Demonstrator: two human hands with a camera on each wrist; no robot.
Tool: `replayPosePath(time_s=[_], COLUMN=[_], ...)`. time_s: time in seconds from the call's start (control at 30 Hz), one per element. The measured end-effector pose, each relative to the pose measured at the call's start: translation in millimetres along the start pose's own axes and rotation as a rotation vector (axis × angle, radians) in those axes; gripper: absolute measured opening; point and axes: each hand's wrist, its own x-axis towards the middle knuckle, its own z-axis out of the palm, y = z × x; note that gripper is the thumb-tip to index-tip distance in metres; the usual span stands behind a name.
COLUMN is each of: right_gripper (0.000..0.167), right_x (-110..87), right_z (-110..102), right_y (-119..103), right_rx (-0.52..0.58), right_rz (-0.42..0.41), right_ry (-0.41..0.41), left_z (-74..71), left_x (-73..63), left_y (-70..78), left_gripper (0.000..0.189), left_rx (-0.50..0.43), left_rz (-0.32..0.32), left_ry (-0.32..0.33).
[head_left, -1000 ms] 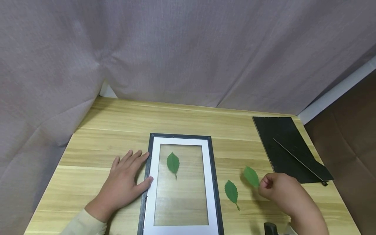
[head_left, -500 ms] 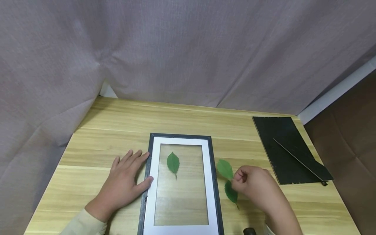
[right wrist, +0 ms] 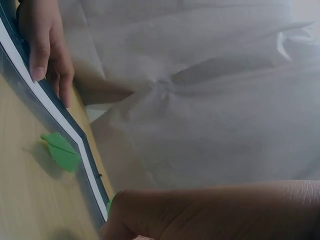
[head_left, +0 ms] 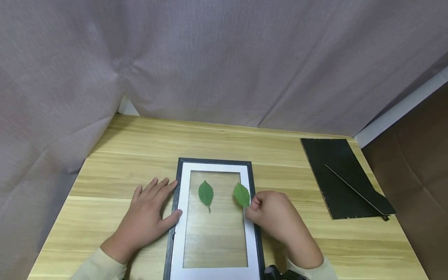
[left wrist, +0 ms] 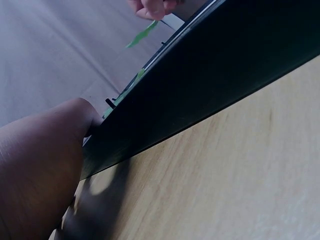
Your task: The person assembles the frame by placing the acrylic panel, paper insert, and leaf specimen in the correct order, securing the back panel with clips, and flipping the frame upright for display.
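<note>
A picture frame with a dark rim and a white inner border lies on the wooden table, its long sides running away from me. One green toothed leaf rests on its clear pane, upper left. My left hand is spread against the frame's left side, the thumb on the rim and fingertips at the outer edge. Between thumb and fingers my right hand pinches a second leaf by its stem end. In the left wrist view this pinched leaf hangs above the frame, apart from it.
At the table's right a black board lies flat, with a thin dark rod slanting across it. A grey cloth hangs behind the table and down its left side; a brown panel stands at right.
My right hand has carried its leaf leftward from the table's right side to over the frame's right edge. The loose leaf beside the frame is now hidden behind that hand. My left hand stays put.
</note>
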Motion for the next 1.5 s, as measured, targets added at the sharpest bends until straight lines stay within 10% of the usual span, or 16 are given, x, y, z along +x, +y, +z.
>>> replayPosePath(time_s=[1.5], right_gripper=[0.047], right_x=[38.1], right_z=[37.3], right_y=[-23.5], right_rx=[-0.092], right_rz=[-0.066], right_ry=[-0.03], left_z=[0.1], left_x=[0.9], left_y=[-1.7], left_gripper=[0.08], left_rx=[0.001], left_rz=[0.014], left_ry=[0.012])
